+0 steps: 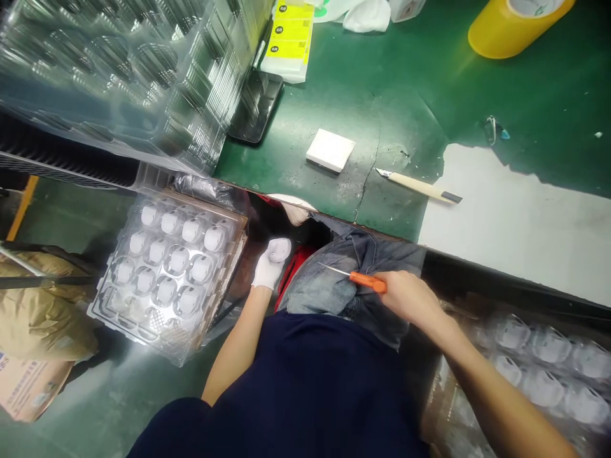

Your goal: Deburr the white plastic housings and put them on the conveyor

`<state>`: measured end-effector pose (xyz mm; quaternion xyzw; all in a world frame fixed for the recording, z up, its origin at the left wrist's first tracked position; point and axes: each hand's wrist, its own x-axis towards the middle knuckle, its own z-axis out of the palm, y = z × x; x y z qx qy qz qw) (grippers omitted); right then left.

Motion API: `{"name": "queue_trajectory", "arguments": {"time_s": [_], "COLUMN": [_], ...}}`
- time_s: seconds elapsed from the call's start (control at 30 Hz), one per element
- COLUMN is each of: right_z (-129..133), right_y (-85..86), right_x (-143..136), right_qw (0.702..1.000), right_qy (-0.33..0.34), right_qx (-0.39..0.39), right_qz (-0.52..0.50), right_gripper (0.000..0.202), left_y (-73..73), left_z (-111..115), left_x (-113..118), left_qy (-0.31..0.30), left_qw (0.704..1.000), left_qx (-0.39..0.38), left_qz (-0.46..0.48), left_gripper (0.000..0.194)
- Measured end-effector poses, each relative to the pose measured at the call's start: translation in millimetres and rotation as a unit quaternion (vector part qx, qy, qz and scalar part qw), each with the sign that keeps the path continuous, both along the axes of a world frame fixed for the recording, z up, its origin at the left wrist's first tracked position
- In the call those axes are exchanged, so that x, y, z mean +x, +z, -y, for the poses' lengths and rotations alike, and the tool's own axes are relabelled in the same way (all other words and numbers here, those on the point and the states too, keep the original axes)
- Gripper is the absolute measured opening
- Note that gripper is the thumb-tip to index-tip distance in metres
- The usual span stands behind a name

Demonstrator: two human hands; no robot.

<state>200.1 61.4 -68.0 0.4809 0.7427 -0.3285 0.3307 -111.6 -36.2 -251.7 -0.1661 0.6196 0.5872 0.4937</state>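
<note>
My left hand (268,270), in a white glove, is closed around a small white rounded part (279,249) beside the clear tray at the left. That tray (170,286) carries rows of similar white parts in its pockets. Over my lap, my bare right hand (405,294) grips the orange handle of a thin pointed tool (367,281), whose metal tip points left. A cream-handled craft knife (422,187) and a white square block (330,150) lie on the green table.
Stacked clear trays (157,83) and a black phone (258,107) stand at the table's left. A white sheet (520,219) and a yellow tape roll (510,32) lie on the right. Another tray of white parts (544,381) is at the lower right. The table edge (356,224) runs above my lap.
</note>
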Motion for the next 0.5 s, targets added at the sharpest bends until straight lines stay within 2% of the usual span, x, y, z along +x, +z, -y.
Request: {"name": "queue_trajectory", "arguments": {"time_s": [0.17,0.33,0.43,0.5], "right_z": [0.2,2.3,4.4,6.6], "right_y": [-0.3,-1.6,-5.3,-8.9], "right_x": [4.2,9.3,10.0,5.3], "right_qw": [1.000,1.000,0.999,0.998], "right_qy": [-0.010,-0.011,-0.007,0.000], "right_qx": [-0.006,-0.002,-0.001,0.009], "right_qz": [-0.011,-0.015,-0.036,-0.066], "right_gripper": [0.034,0.036,0.034,0.038], "left_y": [3.4,11.0,21.7,35.3], "left_z": [-0.9,-4.5,-6.4,-6.8], "left_x": [6.7,6.0,0.3,-4.5], "left_qy": [0.038,0.041,0.039,0.039], "left_qw": [0.997,0.995,0.997,0.998], "left_qx": [0.009,0.005,0.010,0.025], "left_qz": [0.071,0.086,0.073,0.052], "left_gripper": [0.020,0.018,0.016,0.009]}}
